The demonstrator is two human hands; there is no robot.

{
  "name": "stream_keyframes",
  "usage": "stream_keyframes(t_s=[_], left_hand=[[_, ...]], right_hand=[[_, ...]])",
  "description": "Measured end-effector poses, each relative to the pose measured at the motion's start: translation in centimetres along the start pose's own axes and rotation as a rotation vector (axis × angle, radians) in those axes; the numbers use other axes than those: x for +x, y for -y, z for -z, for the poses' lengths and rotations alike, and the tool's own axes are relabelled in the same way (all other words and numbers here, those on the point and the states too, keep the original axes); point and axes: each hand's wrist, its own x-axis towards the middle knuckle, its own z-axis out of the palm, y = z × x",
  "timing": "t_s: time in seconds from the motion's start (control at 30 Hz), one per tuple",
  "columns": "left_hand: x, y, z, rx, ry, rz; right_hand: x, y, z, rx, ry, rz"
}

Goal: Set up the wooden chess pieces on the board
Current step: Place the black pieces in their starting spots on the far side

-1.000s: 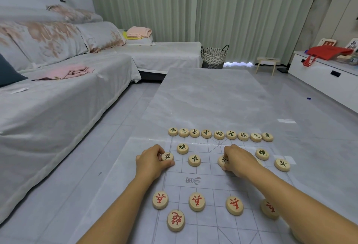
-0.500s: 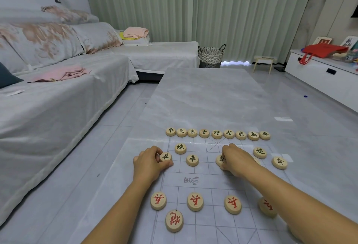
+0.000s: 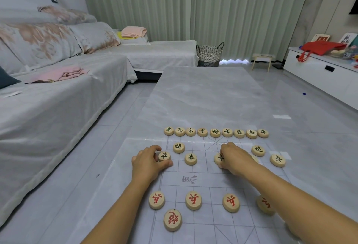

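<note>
Left hand [image 3: 148,163] is pinching the leftmost black soldier disc [image 3: 164,156]; right hand [image 3: 237,157] is gripping the middle soldier disc [image 3: 218,158] — half hiding it.

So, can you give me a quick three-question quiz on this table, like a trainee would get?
1. True or false: the far row holds nine pieces.
2. The left hand pinches: A) a black-marked piece; B) a red-marked piece; C) nothing.
3. What colour are the marks on the near pieces?
Key: 1 true; 2 A; 3 red.
</note>
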Motion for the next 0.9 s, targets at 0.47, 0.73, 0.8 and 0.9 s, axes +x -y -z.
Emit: stream_keyframes(t_s=[0.47,0.73,0.8,0.9], left_hand=[[-0.2,-0.4,0.3,0.04,0.008,0.005],[-0.3,-5.5,-0.6,0.188,0.06,-0.318],[0.0,-6.9,-1.2,0.28,0.107,-0.345],[0.2,-7.4,-1.8,0.371,0.15,-0.336]], right_hand=[[-0.1,0.1,0.1,0.005,0.008,-0.003],[0.0,-0.1,-0.1,0.014,-0.002,0.009],[0.0,-0.1,-0.1,0.016,-0.003,0.008],[0.0,-0.1,-0.1,0.018,-0.002,0.011]])
